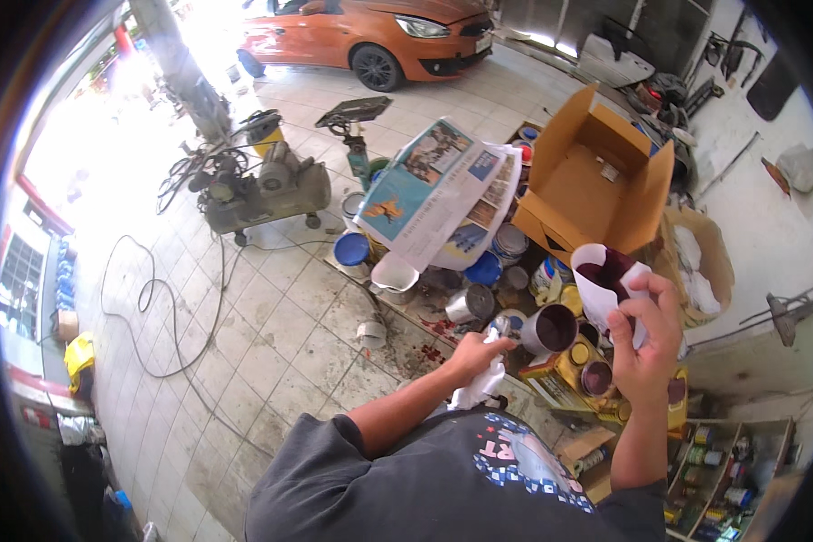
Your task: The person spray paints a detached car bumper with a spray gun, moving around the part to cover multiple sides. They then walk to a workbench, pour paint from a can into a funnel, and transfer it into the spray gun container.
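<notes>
My left hand is closed around a crumpled white rag, which hangs down below the fingers. A small silvery metal piece shows just above that hand; its kind is hard to make out. Raised on the right, my right hand grips a white cup with an uneven rim, tilted so its dark red, paint-coated inside shows. Between the hands, a metal can with dark red inside stands among other containers. A yellow container is below the cup.
An open cardboard box and newspaper sheets rest over several paint cans. A white bucket and blue lid are nearer the left. An air compressor with a looping hose sits on the tiles; an orange car stands beyond.
</notes>
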A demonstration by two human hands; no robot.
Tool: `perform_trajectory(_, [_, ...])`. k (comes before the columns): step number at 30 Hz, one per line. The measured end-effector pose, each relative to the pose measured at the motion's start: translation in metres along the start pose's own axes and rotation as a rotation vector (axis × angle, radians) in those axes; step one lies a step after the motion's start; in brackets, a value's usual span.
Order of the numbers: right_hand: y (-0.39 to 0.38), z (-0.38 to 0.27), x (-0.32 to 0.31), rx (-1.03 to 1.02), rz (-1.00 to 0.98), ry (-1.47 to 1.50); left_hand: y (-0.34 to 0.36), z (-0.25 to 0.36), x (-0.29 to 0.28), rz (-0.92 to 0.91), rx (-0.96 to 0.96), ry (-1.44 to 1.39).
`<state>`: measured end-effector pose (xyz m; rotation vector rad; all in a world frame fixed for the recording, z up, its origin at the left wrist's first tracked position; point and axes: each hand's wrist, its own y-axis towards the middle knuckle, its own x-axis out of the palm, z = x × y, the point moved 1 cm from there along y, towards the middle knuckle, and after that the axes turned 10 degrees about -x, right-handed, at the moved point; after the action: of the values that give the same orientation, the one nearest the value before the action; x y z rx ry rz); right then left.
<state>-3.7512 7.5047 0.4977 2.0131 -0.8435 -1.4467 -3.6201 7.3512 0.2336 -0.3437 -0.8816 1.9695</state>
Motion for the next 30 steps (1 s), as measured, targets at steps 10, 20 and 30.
perform_trajectory(10, [0.002, -0.003, 0.004, -0.021, -0.031, 0.018, 0.002, -0.007, 0.0, 0.06, 0.066, -0.016])
perform_trajectory(20, [-0.001, -0.001, 0.01, -0.047, -0.074, -0.005, -0.005, -0.006, -0.009, 0.107, 0.092, 0.08])
perform_trajectory(30, [0.002, 0.0, 0.009, -0.056, -0.046, -0.031, 0.005, -0.01, -0.003, -0.005, 0.054, -0.122])
